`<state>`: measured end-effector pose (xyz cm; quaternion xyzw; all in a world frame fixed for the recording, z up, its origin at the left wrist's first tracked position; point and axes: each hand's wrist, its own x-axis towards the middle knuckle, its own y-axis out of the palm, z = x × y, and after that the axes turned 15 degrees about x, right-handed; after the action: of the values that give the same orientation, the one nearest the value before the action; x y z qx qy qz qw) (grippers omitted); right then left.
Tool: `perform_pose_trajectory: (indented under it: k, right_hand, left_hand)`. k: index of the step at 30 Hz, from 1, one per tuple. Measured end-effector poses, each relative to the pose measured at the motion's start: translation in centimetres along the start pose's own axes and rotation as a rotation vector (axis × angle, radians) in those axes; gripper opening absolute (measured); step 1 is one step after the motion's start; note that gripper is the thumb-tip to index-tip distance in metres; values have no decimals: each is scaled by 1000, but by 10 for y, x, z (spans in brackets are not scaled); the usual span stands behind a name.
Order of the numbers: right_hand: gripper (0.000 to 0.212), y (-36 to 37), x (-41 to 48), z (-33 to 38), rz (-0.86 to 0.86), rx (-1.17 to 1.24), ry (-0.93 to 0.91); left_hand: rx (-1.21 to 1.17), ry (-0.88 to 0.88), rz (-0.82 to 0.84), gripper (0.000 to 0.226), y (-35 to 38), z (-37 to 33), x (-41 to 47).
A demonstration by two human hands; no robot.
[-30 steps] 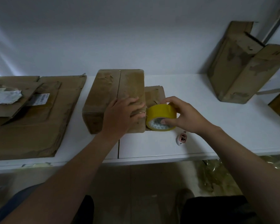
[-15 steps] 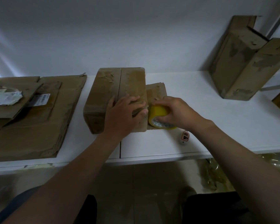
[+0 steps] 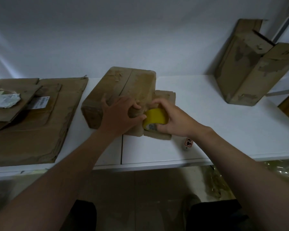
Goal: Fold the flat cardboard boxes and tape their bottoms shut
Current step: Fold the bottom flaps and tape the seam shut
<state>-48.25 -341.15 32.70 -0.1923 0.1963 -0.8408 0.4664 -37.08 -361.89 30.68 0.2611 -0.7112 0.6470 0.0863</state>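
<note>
The box [image 3: 123,90] lies bottom-up around the middle of the surface [image 3: 207,130], its near end close to the front edge, and the seam between its two closed flaps runs away toward the wall. No yellow strip shows on that seam yet. The left hand [image 3: 118,115] is spread over the near part of the box with fingers splayed, pressing the flaps down. The right hand [image 3: 172,120] is wrapped around the yellow tape roll [image 3: 155,116], holding it against the box's near right corner, above a loose flap [image 3: 165,97] that sticks out at that side. This looks like the start of the taping. It would go best if the left hand kept the flaps tight together while the free end is stuck down first on the near end wall, then drawn straight along the seam and rubbed flat, with some overhang at the far end. The danger is a gap opening or the strip wandering off the seam. At the surface's left edge sits a stack of flat cardboard [image 3: 40,122] waiting its turn; in the far right corner a second box [image 3: 250,69] leans against the wall; a small white object [image 3: 188,144] rests near the front edge, just beside the right wrist.
</note>
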Motion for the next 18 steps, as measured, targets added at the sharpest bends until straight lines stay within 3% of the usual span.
perform_pose_trajectory:
  k: [3, 10, 15, 18]
  right_hand:
    - [58, 7, 7, 3, -14, -16, 4]
    - [46, 28, 14, 15, -57, 23, 22]
    - [43, 24, 6, 33, -88, 43, 80]
    - [45, 31, -6, 40, -5, 9, 104]
  left_hand:
    - [-8, -6, -20, 34, -1, 17, -3]
    - [235, -11, -28, 52, 6, 22, -22]
    - [116, -27, 10, 51, 1, 24, -24]
    - [52, 16, -5, 47, -6, 31, -29]
